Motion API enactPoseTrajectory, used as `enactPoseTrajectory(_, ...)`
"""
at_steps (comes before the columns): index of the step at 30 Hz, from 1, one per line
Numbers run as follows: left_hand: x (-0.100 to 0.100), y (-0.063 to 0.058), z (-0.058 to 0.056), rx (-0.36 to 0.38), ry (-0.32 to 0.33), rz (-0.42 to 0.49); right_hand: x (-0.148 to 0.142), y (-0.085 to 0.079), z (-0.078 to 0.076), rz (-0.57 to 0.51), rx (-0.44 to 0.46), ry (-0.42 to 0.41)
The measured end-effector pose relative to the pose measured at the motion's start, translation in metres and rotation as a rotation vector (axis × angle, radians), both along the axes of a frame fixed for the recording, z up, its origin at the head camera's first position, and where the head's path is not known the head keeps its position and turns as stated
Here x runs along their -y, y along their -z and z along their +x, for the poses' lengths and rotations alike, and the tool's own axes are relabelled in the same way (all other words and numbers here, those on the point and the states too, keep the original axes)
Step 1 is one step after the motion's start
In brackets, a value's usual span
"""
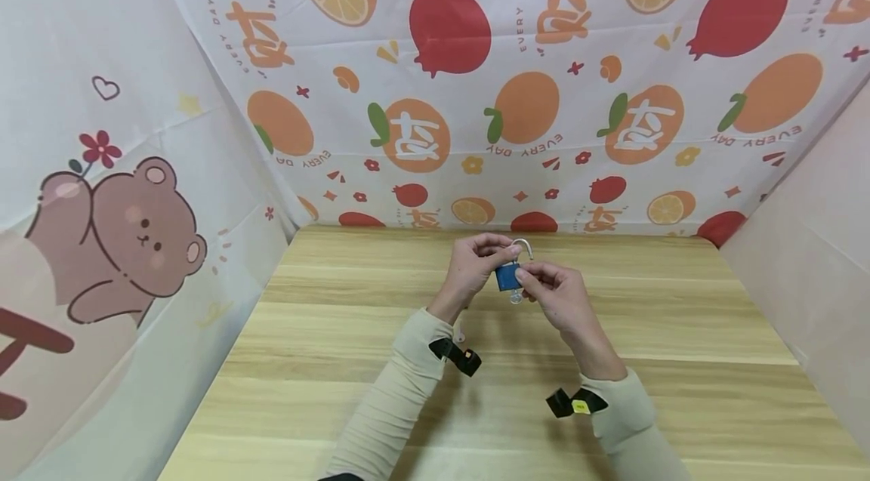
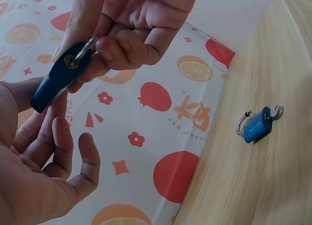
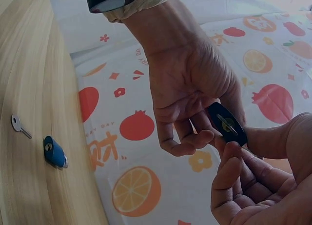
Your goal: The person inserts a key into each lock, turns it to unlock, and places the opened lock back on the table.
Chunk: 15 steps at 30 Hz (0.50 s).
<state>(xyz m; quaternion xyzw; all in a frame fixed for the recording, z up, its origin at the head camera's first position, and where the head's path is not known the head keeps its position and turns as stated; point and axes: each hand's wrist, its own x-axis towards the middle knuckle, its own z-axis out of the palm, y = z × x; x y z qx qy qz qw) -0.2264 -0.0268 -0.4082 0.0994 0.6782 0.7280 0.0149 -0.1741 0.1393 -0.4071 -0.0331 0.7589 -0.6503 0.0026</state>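
Note:
A blue padlock [image 1: 507, 278] is held up between both hands, its shackle [image 1: 524, 244] sprung out at the top. A key [image 2: 85, 50] stands in its keyhole at the lower end. My left hand [image 1: 473, 263] pinches the padlock at its shackle end with thumb and forefinger. The right hand [image 1: 559, 295] grips the body, thumb across the front and fingertips close by the key. On the tabletop lies a second blue padlock [image 2: 257, 126] with an open shackle. A loose key [image 3: 20, 127] is off its keyhole end. My left wrist mostly hides these two in the head view.
The light wooden table [image 1: 326, 383] meets a fruit-printed cloth [image 1: 462, 134] at its back edge. A bear-printed cloth [image 1: 102, 126] hangs on the left and a pale cloth [image 1: 812, 239] on the right. Each wrist wears a dark strap with a small camera.

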Motion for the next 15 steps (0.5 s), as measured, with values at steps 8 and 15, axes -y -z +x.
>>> enactPoseTrajectory(8,-0.0004,0.0038,-0.0018,-0.001,-0.004,0.004,-0.0001,0.005,-0.0047,0.003,0.002,0.004)
enactPoseTrajectory(15,0.0005,0.0059,-0.0046,-0.016,0.018,-0.002,-0.0002,0.0049,-0.0078,0.012,0.008,0.008)
